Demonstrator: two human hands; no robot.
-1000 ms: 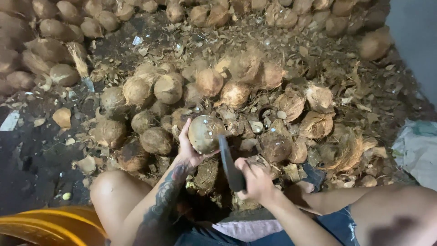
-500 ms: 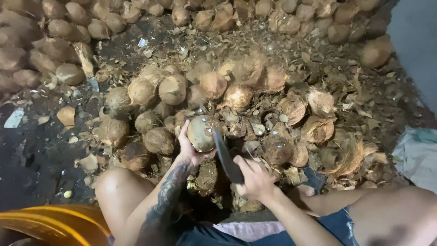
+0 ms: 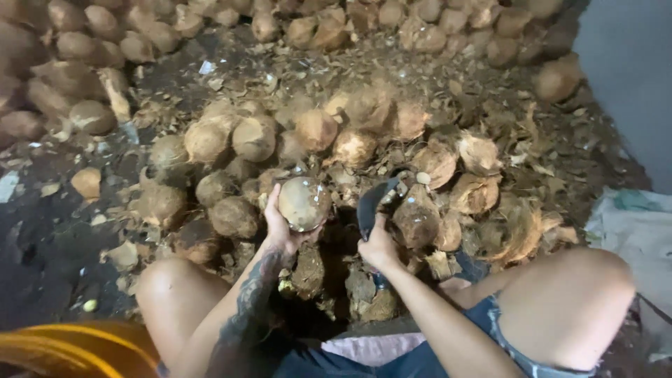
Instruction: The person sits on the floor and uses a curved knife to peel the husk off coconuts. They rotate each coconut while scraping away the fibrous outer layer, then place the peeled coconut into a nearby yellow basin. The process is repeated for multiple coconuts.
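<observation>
At the far left a yellow tub [image 3: 77,346] sits by the person's knee, and brown coconuts [image 3: 231,140] lie heaped on the littered ground [image 3: 49,238] ahead. The left hand [image 3: 283,227] is cupped from below and behind around a peeled coconut [image 3: 304,203], fingers curled up its left side and thumb at the base, holding it clear of the pile, between the knees and just above a stump-like block [image 3: 308,269]. The nut looks pale, smooth and wet, so it is probably slippery; it is round, hard and fairly heavy for one hand. A wide cradle grip under its lower half, as here, seems the safest hold, keeping fingers off the upper face that fronts the blade. Just to its right, the right hand [image 3: 378,245] is closed tight around the handle of a dark curved knife [image 3: 371,203], blade raised and apart from the nut. Farther right lie split husks [image 3: 483,192] and a white sack [image 3: 630,224] by the wall.
</observation>
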